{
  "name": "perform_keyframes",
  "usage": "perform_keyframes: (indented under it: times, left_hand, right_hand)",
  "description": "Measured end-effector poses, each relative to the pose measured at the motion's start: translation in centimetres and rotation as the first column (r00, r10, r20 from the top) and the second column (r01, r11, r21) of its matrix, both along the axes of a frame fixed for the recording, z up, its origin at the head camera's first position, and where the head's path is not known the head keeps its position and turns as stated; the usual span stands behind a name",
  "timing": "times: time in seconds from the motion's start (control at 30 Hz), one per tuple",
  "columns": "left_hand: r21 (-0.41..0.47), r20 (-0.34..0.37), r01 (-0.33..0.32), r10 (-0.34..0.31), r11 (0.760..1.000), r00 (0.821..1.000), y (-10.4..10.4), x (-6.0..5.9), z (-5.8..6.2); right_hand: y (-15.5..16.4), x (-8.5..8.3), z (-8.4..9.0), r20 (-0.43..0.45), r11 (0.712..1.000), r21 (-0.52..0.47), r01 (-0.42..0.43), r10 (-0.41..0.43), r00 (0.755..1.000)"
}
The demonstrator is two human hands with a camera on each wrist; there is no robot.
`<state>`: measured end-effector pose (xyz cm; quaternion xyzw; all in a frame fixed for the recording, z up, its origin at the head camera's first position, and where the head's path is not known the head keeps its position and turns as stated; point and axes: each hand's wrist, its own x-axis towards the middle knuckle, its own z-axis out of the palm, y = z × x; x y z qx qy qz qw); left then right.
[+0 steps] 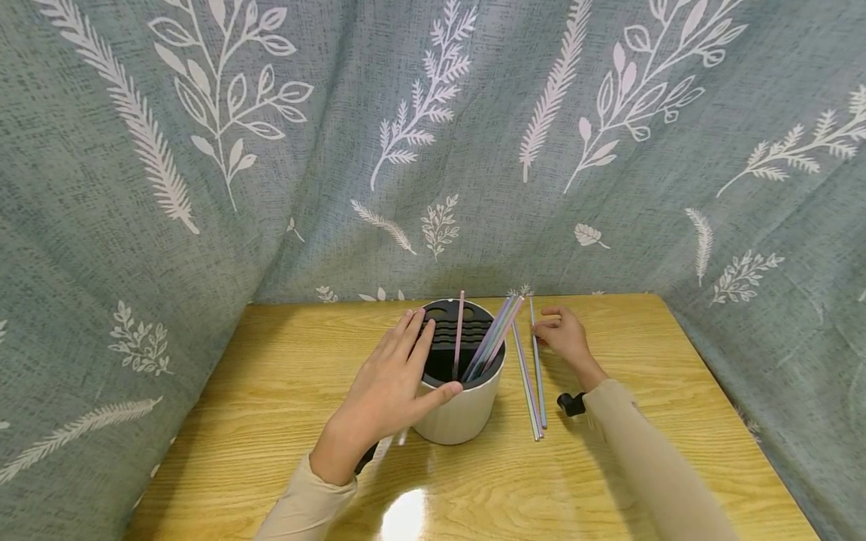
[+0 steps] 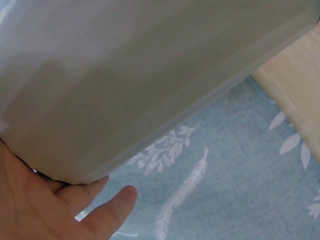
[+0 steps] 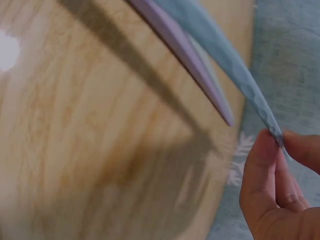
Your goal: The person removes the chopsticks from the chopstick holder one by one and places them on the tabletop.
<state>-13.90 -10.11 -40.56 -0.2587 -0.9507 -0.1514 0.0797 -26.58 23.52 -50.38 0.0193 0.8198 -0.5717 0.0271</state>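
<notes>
A round white holder (image 1: 456, 421) with a black slotted insert (image 1: 443, 334) stands on the table. Several pink, purple and greenish pencil-like sticks (image 1: 489, 349) lean inside it. Over its left and front rim rests my left hand (image 1: 392, 383), fingers extended and thumb spread. The left wrist view shows the holder's smooth side and those fingers at its rim. To its right, my right hand (image 1: 564, 338) pinches a blue pencil-like stick (image 3: 225, 55) near its far end, between thumb and fingertips. Beside that stick lie a purple stick (image 3: 190, 55) and a pale green one.
The wooden table (image 1: 291, 376) ends at a back edge against a grey-green leaf-patterned cloth (image 1: 379, 248). Cloth also hangs on the left and right. A black wrist mount (image 1: 571, 404) sits by the right sleeve.
</notes>
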Motion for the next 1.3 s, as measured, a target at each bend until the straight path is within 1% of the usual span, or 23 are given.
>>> perform_keyframes:
  times: [0.07,0.13,0.27,0.33,0.63,0.7,0.77,0.83,0.9,0.97,1.03,1.1,1.13,1.17,1.23,1.3]
  left_hand:
    - [0.001,-0.002,0.001,-0.001,1.000,1.000,0.0,0.0,0.0]
    - [0.000,-0.004,0.000,0.000,1.000,1.000,0.0,0.0,0.0]
    - [0.000,-0.001,-0.003,0.003,1.000,1.000,0.0,0.0,0.0]
    - [0.003,-0.001,-0.002,0.002,1.000,1.000,0.0,0.1,0.0]
    - [0.007,-0.024,0.002,-0.002,1.000,1.000,0.0,0.0,0.0]
    - [0.006,-0.023,0.002,-0.002,1.000,1.000,-0.1,0.0,0.0]
    - [0.006,-0.019,0.003,-0.003,1.000,1.000,0.0,0.0,0.0]
    - [0.005,-0.011,0.002,-0.001,1.000,1.000,0.0,0.0,0.0]
    - [0.003,-0.004,0.001,-0.001,1.000,1.000,0.0,0.1,0.1]
    - [0.002,-0.001,0.000,0.000,1.000,1.000,0.0,0.1,0.1]
    - [0.002,0.000,-0.001,0.001,1.000,1.000,0.0,0.1,0.1]
    - [0.005,-0.003,-0.001,0.001,1.000,1.000,0.0,0.1,0.1]
    - [0.006,-0.003,0.000,0.000,1.000,1.000,0.0,0.1,0.1]
    - [0.007,-0.002,-0.001,0.001,1.000,1.000,0.0,0.1,0.1]
    - [0.009,-0.002,-0.001,0.001,1.000,1.000,0.0,0.1,0.1]
    - [0.011,-0.006,-0.002,0.002,1.000,1.000,0.0,0.1,0.1]
  right_hand:
    - [-0.3,-0.3,-0.5,0.018,1.000,0.026,-0.003,0.003,1.000]
    - [-0.5,-0.4,-0.7,0.028,0.997,0.078,-0.016,0.014,1.000]
    - [-1.0,-0.5,-1.1,0.046,0.982,0.187,-0.025,0.016,0.999]
    - [-1.1,-0.5,-1.3,0.058,0.978,0.208,-0.026,0.014,0.998]
    - [-1.3,-0.5,-1.5,0.059,0.965,0.259,-0.047,0.032,0.998]
    - [-1.3,-0.5,-1.4,0.060,0.964,0.261,-0.046,0.031,0.998]
    - [-1.2,-0.3,-1.2,0.058,0.972,0.234,-0.036,0.023,0.998]
    - [-1.3,0.1,-0.5,0.043,0.983,0.179,-0.028,0.020,0.999]
    - [-1.5,0.7,0.3,0.004,0.994,0.104,-0.014,0.014,1.000]
    - [-1.8,1.6,1.6,-0.056,1.000,0.016,-0.016,0.017,0.998]
    - [-2.4,2.7,3.2,-0.139,0.999,-0.040,-0.028,0.022,0.990]
    - [-3.0,4.1,4.9,-0.223,0.996,-0.080,-0.045,0.026,0.975]
    - [-3.4,5.1,6.1,-0.262,0.993,-0.105,-0.062,0.033,0.965]
    - [-3.8,5.8,6.9,-0.301,0.989,-0.125,-0.076,0.035,0.953]
    - [-4.5,7.4,8.3,-0.368,0.981,-0.163,-0.107,0.040,0.929]
    - [-5.1,8.6,9.3,-0.429,0.974,-0.182,-0.134,0.044,0.902]
